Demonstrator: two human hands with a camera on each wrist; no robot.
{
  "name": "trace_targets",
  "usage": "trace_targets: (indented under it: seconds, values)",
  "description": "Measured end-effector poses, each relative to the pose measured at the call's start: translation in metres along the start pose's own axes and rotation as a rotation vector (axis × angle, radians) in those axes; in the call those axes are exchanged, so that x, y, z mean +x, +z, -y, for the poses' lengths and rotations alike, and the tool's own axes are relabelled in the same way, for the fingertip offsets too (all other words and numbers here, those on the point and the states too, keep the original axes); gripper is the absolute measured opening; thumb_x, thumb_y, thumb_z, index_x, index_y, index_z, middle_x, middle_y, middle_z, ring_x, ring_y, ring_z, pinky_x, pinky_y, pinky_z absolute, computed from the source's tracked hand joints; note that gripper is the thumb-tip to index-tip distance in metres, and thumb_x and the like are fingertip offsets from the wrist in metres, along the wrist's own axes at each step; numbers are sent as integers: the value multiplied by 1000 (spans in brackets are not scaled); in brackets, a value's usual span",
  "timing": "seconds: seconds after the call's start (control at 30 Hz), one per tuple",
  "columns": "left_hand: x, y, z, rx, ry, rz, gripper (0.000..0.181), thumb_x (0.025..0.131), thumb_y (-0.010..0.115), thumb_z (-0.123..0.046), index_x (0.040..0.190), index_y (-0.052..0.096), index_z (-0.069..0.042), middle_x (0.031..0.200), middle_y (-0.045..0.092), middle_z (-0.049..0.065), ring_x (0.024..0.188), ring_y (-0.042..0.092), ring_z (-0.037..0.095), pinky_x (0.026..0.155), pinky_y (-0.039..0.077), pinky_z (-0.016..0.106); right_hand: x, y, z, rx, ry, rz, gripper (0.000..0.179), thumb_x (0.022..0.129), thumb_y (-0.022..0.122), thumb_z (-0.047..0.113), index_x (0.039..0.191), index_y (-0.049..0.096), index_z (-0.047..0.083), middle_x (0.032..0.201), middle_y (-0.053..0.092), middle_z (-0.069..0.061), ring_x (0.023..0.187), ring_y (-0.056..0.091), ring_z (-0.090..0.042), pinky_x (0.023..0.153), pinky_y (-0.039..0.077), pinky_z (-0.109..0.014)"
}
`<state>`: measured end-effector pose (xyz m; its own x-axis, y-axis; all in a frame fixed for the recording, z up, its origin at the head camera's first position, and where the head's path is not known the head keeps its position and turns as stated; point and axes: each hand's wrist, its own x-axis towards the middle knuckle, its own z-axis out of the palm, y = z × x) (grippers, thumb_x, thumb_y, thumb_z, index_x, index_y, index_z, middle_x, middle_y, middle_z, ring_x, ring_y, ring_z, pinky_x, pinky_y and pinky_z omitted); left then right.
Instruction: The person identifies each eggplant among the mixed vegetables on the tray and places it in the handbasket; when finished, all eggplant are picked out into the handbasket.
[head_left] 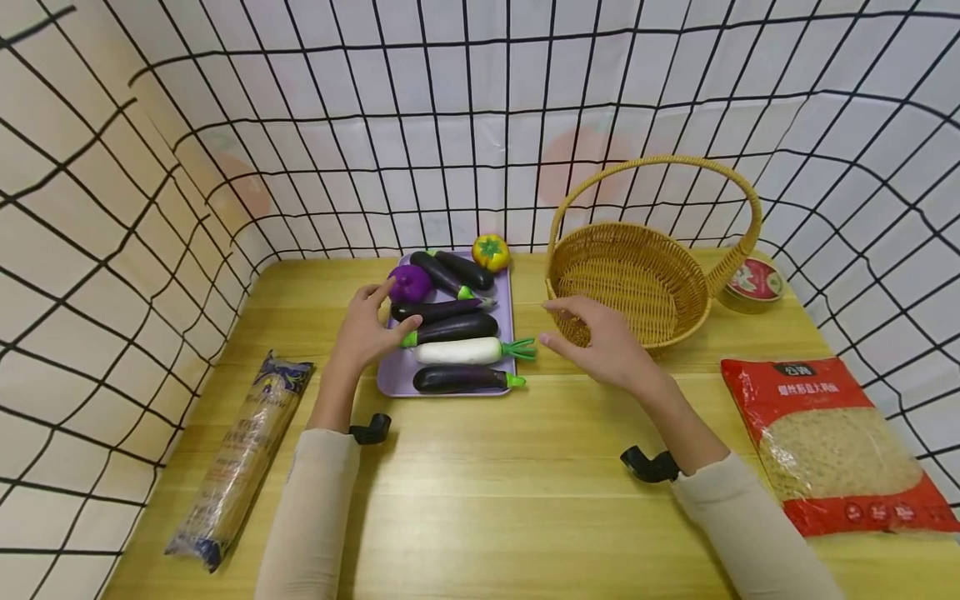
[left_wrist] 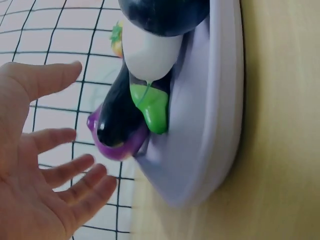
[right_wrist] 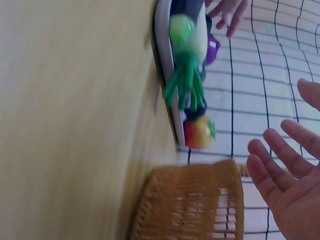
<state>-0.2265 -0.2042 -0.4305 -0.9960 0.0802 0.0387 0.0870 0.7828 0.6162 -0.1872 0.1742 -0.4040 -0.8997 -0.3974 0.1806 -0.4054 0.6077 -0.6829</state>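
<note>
My left hand [head_left: 362, 329] hovers at the left side of a lilac tray [head_left: 392, 377], fingers spread and nothing in its grasp. On the tray lie several dark eggplants [head_left: 459, 379], a white radish [head_left: 456, 351] with green stalks, and a round purple vegetable [head_left: 409, 284] near the left fingertips. A yellow pepper-like vegetable [head_left: 491, 252] sits at the tray's far right corner. My right hand [head_left: 603, 348], also empty with fingers parted, is held in front of a wicker basket [head_left: 622, 279]. In the right wrist view, the right palm [right_wrist: 300, 195] appears beside the basket [right_wrist: 192, 200].
A long pack of noodles [head_left: 243, 458] lies at the left. To the right is a red bag of pasta-like pieces [head_left: 840, 446]. A round tin [head_left: 752, 285] stands behind the basket's right side. Black wire grid [head_left: 450, 125] surrounds the wooden table [head_left: 487, 492].
</note>
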Motion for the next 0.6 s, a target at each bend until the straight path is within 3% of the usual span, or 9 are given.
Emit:
trace_targets:
  seconds: [0.13, 0.3, 0.5, 0.6]
  values:
    - [-4, -2, 6, -108, -94, 31, 79, 93, 68, -38, 161, 36, -15, 159, 38, 25, 126, 57, 39, 97, 56, 51, -3, 16, 6, 107, -11, 61, 48, 98, 72, 35, 139, 62, 13, 136, 65, -7, 118, 65, -31, 102, 56, -49]
    - [-7, -4, 15, -172, -189, 52, 72, 90, 62, -26, 158, 44, -15, 156, 48, 20, 130, 60, 36, 96, 58, 44, -1, 32, 11, 203, -9, 131, 46, 96, 74, 31, 136, 64, 10, 133, 68, -12, 113, 68, -29, 101, 58, -47]
    - [-7, -4, 21, -98, -203, 80, 67, 90, 62, -26, 155, 48, -14, 147, 58, 20, 116, 59, 34, 92, 51, 40, 0, 48, 11, 232, 0, 183, 46, 96, 74, 32, 135, 66, 8, 134, 68, -13, 115, 69, -31, 101, 58, -50]
    - [-7, -3, 24, -93, -198, 80, 65, 91, 62, -25, 154, 50, -15, 143, 61, 20, 117, 55, 33, 93, 47, 38, 2, 54, 12, 240, 1, 214, 48, 96, 75, 32, 135, 65, 6, 135, 68, -13, 118, 67, -33, 105, 55, -50]
